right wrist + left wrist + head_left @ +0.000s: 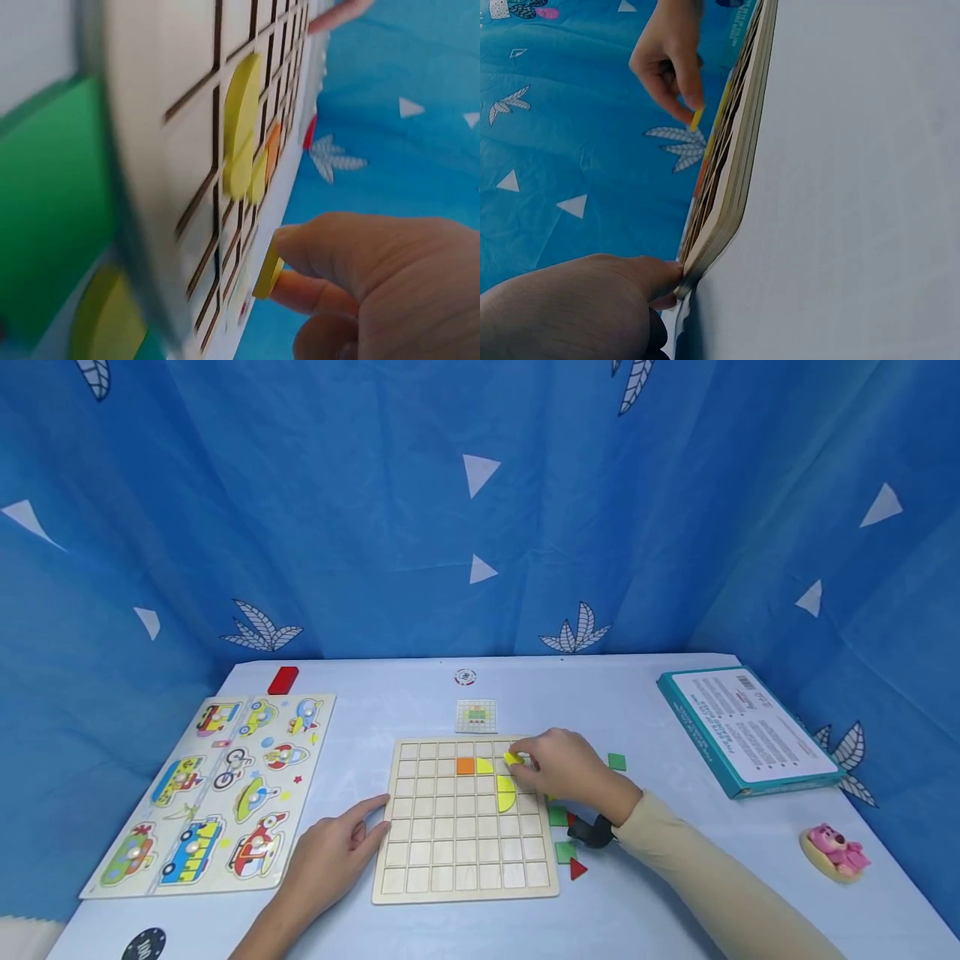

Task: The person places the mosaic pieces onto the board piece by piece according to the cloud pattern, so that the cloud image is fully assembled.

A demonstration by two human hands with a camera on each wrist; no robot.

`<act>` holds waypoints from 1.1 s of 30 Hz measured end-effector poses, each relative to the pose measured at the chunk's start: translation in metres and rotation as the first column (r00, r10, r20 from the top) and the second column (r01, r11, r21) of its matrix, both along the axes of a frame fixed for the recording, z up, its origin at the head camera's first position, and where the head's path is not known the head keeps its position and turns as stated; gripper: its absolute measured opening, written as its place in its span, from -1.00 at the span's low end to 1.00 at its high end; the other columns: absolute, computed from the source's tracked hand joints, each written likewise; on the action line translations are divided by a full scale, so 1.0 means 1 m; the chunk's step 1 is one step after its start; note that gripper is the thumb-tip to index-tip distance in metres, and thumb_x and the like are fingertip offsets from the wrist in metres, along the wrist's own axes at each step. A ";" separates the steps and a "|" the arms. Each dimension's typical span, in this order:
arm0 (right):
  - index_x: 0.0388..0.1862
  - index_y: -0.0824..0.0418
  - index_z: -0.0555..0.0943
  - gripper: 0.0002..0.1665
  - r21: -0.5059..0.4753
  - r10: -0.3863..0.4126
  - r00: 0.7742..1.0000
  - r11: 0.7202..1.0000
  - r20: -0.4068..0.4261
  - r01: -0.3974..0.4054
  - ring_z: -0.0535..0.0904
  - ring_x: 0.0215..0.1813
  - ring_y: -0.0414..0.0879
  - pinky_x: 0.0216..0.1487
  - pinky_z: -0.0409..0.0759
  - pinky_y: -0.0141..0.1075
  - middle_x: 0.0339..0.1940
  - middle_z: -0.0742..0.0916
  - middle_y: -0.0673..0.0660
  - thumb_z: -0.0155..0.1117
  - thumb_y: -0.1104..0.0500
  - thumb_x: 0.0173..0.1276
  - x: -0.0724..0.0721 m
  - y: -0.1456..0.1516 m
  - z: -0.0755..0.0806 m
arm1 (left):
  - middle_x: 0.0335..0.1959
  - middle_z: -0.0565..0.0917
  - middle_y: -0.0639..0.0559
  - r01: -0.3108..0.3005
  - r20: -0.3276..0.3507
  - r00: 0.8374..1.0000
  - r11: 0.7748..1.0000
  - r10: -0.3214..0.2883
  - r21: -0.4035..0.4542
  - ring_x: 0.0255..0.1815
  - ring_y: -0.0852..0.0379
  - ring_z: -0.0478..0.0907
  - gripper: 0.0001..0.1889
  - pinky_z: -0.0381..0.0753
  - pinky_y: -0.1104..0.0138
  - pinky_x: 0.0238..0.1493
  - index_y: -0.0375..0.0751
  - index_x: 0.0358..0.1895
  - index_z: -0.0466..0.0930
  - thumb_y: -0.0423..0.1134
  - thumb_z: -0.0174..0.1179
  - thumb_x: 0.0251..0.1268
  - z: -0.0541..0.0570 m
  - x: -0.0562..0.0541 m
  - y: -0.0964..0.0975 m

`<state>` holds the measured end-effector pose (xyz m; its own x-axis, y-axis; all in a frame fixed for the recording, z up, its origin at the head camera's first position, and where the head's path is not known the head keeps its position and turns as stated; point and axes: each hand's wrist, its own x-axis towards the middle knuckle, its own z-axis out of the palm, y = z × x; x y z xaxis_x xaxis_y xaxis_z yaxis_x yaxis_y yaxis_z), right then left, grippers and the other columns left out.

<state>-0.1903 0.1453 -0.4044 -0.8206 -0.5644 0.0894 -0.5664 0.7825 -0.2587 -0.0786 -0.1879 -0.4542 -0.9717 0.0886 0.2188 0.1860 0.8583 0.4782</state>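
Note:
My right hand pinches a yellow piece between thumb and fingers, above the far right part of a wooden grid board. On the board lie an orange square, a yellow quarter-circle beside it, and two more yellow pieces that together form a half-disc. At the board's left edge, my left hand touches the rim with its index finger and thumb. The left wrist view shows this left hand against the board's side.
A small pattern card lies behind the board. Green squares and red triangles lie to its right, partly under my right wrist. A vehicle puzzle sits left, a teal box and a pink figurine right.

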 end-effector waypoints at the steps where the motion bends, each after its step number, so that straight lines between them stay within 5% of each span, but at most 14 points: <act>1: 0.06 0.08 0.78 -0.65 0.007 0.029 1.000 1.000 -0.007 -0.028 0.39 -0.65 -0.31 -0.60 0.28 -0.41 -0.64 0.65 -0.12 0.42 -0.03 0.38 -0.001 -0.005 0.000 | -0.74 0.24 0.39 0.000 0.003 1.000 1.000 0.000 0.001 -0.73 0.37 0.14 -0.63 0.17 0.40 -0.61 0.03 0.17 0.71 -0.07 0.41 0.32 0.000 0.000 0.000; 6: 0.05 0.09 0.79 -0.68 0.024 0.134 0.990 0.991 -0.040 -0.133 0.37 -0.61 -0.32 -0.53 0.28 -0.41 -0.57 0.69 -0.12 0.40 0.01 0.39 -0.009 -0.027 0.002 | -0.74 0.25 0.39 -0.002 0.013 1.000 1.000 0.001 0.005 -0.73 0.37 0.14 -0.62 0.17 0.40 -0.61 0.04 0.18 0.71 -0.07 0.41 0.33 0.000 0.000 0.000; 13: 0.08 0.10 0.78 -0.69 0.033 0.247 0.969 0.968 0.017 -0.248 0.31 -0.69 -0.32 -0.51 0.30 -0.39 -0.61 0.66 -0.14 0.36 0.02 0.45 -0.018 -0.055 0.006 | -0.74 0.24 0.40 0.001 0.004 1.000 1.000 -0.001 0.009 -0.73 0.38 0.14 -0.63 0.17 0.40 -0.61 0.06 0.18 0.71 -0.05 0.40 0.33 -0.001 -0.001 -0.001; 18: -0.10 0.06 0.77 -0.82 0.053 0.323 0.946 0.945 -0.023 -0.322 0.35 -0.63 -0.33 -0.44 0.37 -0.37 -0.63 0.59 -0.14 0.33 0.03 0.47 -0.023 -0.069 0.002 | -0.74 0.24 0.39 0.001 0.011 1.000 1.000 -0.001 0.005 -0.73 0.37 0.14 -0.63 0.18 0.40 -0.60 0.06 0.18 0.71 -0.05 0.40 0.34 -0.001 0.000 -0.001; 25: 0.04 0.05 0.77 -0.76 0.072 0.368 0.929 0.928 -0.037 -0.365 0.41 -0.60 -0.38 -0.36 0.50 -0.40 -0.54 0.69 -0.16 0.33 0.05 0.48 -0.026 -0.081 0.001 | -0.74 0.26 0.38 -0.002 0.035 0.999 1.000 0.002 0.005 -0.73 0.36 0.16 -0.63 0.19 0.39 -0.60 0.07 0.19 0.70 -0.04 0.39 0.35 -0.001 -0.001 0.000; 33: 0.14 0.01 0.75 -0.69 0.068 0.365 0.931 0.929 0.004 -0.365 0.29 -0.72 -0.36 -0.52 0.29 -0.42 -0.76 0.49 -0.24 0.31 0.07 0.48 -0.027 -0.084 -0.004 | -0.74 0.26 0.38 -0.003 0.027 1.000 1.000 0.003 0.002 -0.72 0.36 0.16 -0.63 0.19 0.39 -0.60 0.07 0.19 0.70 -0.05 0.40 0.34 0.000 -0.001 -0.001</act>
<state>-0.2177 0.0612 -0.4080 -0.5561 -0.8297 0.0476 -0.8181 0.5364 -0.2073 -0.0792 -0.1890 -0.4547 -0.9776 0.0852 0.1924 0.1702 0.8578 0.4850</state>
